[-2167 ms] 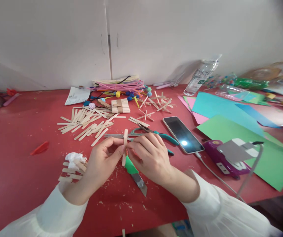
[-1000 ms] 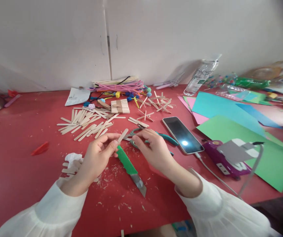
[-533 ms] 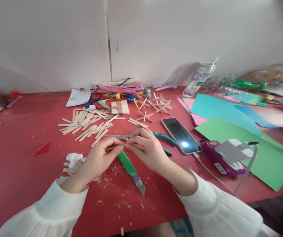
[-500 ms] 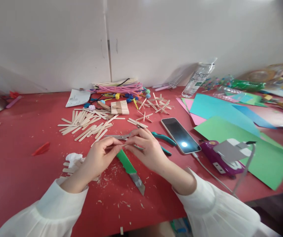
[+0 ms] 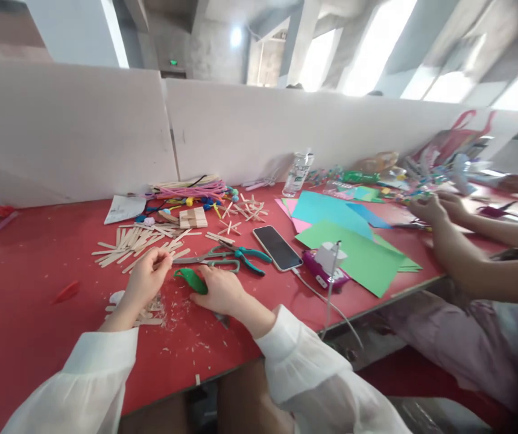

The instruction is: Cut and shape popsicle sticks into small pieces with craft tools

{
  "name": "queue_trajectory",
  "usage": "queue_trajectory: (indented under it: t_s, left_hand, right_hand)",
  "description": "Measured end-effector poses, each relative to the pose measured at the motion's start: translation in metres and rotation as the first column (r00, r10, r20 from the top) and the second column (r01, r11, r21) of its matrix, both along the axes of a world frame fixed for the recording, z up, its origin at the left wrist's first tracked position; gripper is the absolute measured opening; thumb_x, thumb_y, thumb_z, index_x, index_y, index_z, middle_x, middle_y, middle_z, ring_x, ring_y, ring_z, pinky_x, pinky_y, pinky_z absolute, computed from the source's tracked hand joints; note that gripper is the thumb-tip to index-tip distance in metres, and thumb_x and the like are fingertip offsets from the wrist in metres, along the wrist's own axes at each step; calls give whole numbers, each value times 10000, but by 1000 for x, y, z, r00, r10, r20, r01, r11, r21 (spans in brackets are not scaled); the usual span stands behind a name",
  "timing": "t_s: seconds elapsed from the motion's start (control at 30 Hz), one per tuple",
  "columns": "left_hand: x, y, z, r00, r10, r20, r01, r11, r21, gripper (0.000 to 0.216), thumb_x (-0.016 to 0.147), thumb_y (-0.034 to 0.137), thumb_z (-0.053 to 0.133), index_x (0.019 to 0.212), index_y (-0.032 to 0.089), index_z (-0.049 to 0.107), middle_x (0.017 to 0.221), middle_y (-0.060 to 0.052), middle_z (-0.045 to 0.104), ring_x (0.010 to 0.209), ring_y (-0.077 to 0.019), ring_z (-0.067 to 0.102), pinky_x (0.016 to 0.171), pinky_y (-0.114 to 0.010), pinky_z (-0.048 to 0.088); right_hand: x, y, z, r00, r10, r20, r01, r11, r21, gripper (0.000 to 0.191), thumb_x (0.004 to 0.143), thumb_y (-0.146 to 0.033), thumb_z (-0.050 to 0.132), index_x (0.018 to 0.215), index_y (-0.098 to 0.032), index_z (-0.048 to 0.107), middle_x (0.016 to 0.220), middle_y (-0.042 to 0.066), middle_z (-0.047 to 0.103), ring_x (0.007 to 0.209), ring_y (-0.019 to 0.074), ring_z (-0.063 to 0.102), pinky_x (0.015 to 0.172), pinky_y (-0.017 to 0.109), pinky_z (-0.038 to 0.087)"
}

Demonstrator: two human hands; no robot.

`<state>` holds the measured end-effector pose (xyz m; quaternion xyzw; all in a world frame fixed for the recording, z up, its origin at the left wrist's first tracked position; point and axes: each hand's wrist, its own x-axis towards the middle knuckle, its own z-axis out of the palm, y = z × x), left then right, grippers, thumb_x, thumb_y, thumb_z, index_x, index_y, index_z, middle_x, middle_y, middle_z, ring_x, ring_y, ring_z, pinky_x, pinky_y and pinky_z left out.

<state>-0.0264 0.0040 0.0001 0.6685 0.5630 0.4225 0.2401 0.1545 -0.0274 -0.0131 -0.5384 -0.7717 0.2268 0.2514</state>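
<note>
My left hand [image 5: 146,276] is closed in a pinch above the wood shavings; whatever sits between its fingertips is too small to make out. My right hand [image 5: 223,290] has its fingers and thumb around the handle of a green utility knife [image 5: 190,279], whose blade points toward the table's front edge. Just beyond the hands lie scissors [image 5: 229,265] with grey handles and pliers [image 5: 254,259] with teal handles. Loose craft sticks [image 5: 134,241] spread out behind my left hand. Cut stick pieces [image 5: 152,319] lie below it.
A phone [image 5: 278,248] on a cable lies to the right, beside a purple power strip [image 5: 326,274] and coloured paper [image 5: 353,256]. Pipe cleaners [image 5: 190,190], a bundle of sticks [image 5: 193,217] and a bottle [image 5: 298,175] stand near the white partition [image 5: 240,126]. Another person's arms [image 5: 467,241] work at far right.
My hands have parted from their shared pinch. The right hand has come down onto the utility knife. The view has lifted and swung right, bringing another person's arms into sight.
</note>
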Motion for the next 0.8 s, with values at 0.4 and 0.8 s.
queue_trajectory:
  t_s: [0.4, 0.8]
  left_hand:
    - [-9, 3, -11, 997, -71, -26, 71, 997, 4, 294, 744, 478, 483, 813, 198, 541, 759, -42, 668, 761, -207, 638, 732, -302, 486]
    - [-5, -8, -12, 969, -184, -164, 172, 981, -87, 188, 791, 383, 455, 726, 210, 491, 649, 4, 606, 620, -179, 584, 601, -275, 452]
  right_hand:
    - [15, 24, 0, 642, -218, -735, 287, 957, -34, 311, 750, -268, 448, 1021, -162, 556, 721, -2, 605, 588, 132, 567, 555, 238, 481]
    - [29, -22, 19, 501, -74, -862, 326, 939, 109, 205, 678, -271, 604, 872, -206, 601, 825, 29, 611, 754, 184, 606, 700, 309, 510]
